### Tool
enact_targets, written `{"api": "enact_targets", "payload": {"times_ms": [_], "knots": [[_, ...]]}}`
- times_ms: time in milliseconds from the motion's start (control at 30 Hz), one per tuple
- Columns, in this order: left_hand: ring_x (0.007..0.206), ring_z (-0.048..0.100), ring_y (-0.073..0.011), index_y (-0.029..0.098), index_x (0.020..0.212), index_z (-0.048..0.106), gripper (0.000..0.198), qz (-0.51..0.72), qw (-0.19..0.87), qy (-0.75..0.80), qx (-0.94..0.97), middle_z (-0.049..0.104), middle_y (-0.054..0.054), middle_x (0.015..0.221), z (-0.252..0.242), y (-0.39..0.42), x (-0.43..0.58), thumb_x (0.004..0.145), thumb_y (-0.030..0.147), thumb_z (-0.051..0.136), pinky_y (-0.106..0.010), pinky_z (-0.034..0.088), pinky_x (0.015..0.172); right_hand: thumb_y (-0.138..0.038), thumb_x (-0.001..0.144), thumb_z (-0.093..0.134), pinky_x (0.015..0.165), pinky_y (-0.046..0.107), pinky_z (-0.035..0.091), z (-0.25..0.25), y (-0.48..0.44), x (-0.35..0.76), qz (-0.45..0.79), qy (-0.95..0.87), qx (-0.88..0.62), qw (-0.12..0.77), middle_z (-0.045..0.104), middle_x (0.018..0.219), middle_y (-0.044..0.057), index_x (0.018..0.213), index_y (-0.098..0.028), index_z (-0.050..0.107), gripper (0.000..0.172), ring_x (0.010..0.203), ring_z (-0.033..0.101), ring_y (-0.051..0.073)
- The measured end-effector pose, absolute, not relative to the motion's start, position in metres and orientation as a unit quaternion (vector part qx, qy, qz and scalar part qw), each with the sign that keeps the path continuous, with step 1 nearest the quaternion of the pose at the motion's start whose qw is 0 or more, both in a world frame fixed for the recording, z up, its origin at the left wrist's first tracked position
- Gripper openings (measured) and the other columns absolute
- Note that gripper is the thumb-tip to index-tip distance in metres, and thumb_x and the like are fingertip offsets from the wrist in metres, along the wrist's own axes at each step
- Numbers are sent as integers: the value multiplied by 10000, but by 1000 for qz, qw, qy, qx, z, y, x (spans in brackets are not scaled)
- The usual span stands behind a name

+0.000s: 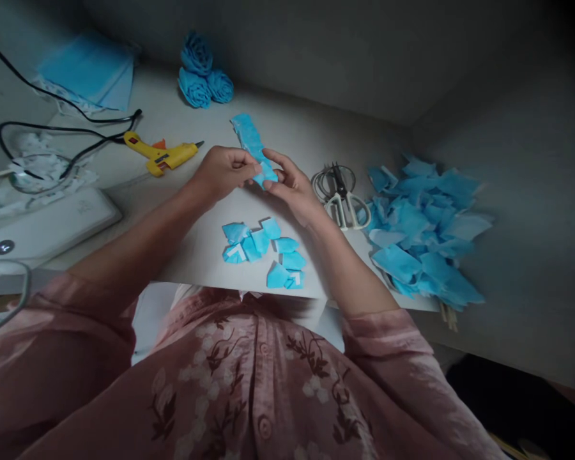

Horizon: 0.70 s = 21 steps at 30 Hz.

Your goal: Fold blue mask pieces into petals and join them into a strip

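Note:
A long blue fabric strip (249, 137), crinkled along its length, slants away from me above the table. My left hand (227, 169) pinches the left side of its near end between thumb and fingers. On the other side, my right hand (290, 182) grips the same end, thumb below and forefinger stretched along the edge. Just under my hands lies a loose group of small blue cut pieces (261, 241), some with pointed tips and two showing white marks. Farther back stand three blue rolled fabric roses (196, 86) in a cluster.
A yellow glue gun (165, 155) with a black cord lies to the left, near a white power bank (52, 223) and white scraps (38, 169). Blue face masks (89, 70) are stacked at the back left. White-handled scissors (347, 204) and a heap of blue petals (421, 230) sit right.

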<state>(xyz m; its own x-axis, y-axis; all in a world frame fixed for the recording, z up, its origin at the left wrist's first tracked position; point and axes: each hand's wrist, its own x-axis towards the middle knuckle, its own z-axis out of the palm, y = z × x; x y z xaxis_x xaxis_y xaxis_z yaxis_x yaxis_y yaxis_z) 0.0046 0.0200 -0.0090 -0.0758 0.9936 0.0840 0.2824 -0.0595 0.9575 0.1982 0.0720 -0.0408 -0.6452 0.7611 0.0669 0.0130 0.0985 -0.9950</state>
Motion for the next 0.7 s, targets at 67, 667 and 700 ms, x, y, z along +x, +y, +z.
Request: {"api": "enact_targets", "payload": {"times_ms": [67,667,700], "knots": [[632,586,-155,239,774,719,186,479,365,562,567,675,3,653,-12,22,5,869,397,749,-321,453,608,-803,808,752,1149,525,579,-41,73,197,619,-654,-283,329,777,1259,68,1537,-307,577,899,1246,716,275],[672,604,-193,269,796,688,295,508,305,557,582,681,-23,718,-21,32,0,883,549,724,-354,480,631,-805,783,773,1142,473,587,-40,91,209,590,-627,-332,385,786,1172,39,1347,-282,721,770,1185,728,242],[679,614,-196,271,798,695,310,509,307,556,580,682,-23,713,-21,30,0,877,569,731,-355,487,635,-786,780,790,1135,492,584,-42,91,209,586,-629,-335,387,784,1126,31,1319,-282,730,740,1158,734,245]]}}
